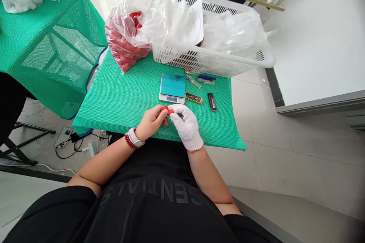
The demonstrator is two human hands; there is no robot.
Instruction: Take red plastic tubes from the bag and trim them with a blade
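A small red piece (170,112) is held between my two hands, just in front of the digital scale; its exact kind is too small to make out. My left hand (152,121) is bare and pinches the piece's left end between thumb and fingers. On its wrist are a white band and red beads. My right hand (184,124) wears a white knitted glove with an orange hem and grips the other end. Behind them lies the digital scale (172,85), with a blue top and a lit display. A narrow black-and-gold box (194,98) lies against its right side.
A clear bag of red pieces (125,45) stands at the back left of the green-covered table (119,95). Beside it is a white plastic basket (199,59) stuffed with clear bags. A small black case (212,101) and a blue-capped item (207,78) lie right of the scale.
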